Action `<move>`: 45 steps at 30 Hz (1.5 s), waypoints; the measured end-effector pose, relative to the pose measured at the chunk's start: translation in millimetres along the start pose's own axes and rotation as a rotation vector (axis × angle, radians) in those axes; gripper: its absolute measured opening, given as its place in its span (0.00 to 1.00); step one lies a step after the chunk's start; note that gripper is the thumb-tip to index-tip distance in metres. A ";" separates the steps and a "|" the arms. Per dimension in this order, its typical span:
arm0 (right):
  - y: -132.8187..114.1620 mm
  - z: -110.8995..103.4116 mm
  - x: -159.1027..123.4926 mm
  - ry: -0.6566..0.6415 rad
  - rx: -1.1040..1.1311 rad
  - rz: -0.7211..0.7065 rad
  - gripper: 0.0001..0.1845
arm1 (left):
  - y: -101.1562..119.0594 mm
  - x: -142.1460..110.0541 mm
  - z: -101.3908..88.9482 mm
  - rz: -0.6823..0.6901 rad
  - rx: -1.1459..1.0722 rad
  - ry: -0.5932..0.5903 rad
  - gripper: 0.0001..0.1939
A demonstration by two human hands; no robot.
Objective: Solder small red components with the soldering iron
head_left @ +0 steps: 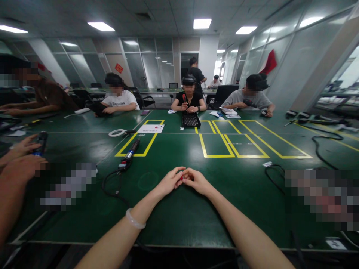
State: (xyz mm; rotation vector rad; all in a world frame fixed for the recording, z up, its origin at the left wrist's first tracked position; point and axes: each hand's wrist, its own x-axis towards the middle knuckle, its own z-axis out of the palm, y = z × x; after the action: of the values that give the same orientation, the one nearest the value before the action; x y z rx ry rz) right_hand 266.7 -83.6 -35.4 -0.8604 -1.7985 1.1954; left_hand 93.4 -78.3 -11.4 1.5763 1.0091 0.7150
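Small red piece (181, 178): sat at the fingertips of both hands, at the lower centre of the frame, mostly covered by fingers, so its exact kind could not be told.
Left hand (171, 181): gripped the piece between thumb and curled fingers, probably because something so small needed a close pinch.
Right hand (196, 181): bent inward with its fingertips against the piece; they seemed to share the grip, perhaps to steady or turn it, though the covered contact left that unsure.
Forearms: converged from the lower corners over the tabletop (168, 220), which likely gave the fingers a steady base; a pale bracelet (134, 220) circled the left wrist.
Inline electric screwdriver (130, 152): lay left of centre across the lower edge of a yellow tape outline (151, 145), its tip toward the top of the frame, likely leaving the rear end nearer the person.
Black cable (104, 183): looped from that rear end toward the lower edge, with slack that would let the tool be lifted.
Printed sheet (150, 129): lay flat across the upper part of the same outline, perhaps as a label for it.
Black tray (190, 120): sat at the upper centre before a co-worker in a black shirt (196, 98), within that person's easy reach.
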 end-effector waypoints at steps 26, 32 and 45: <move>2.0 -2.3 2.9 0.125 0.052 0.038 0.15 | 7.7 -10.7 -7.0 0.304 0.455 0.177 0.10; 0.6 -2.1 3.2 0.118 0.062 0.028 0.14 | 4.9 -9.9 -7.3 0.292 0.425 0.186 0.09; 6.6 -3.6 2.7 0.115 0.028 0.040 0.13 | 4.1 -9.9 -6.7 0.349 0.453 0.173 0.07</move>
State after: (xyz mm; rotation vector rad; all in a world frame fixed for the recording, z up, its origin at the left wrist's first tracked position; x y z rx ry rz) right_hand 269.4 -77.7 -40.1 -0.9335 -1.6753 1.1696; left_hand 84.1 -84.2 -5.2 2.1490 1.0855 0.9168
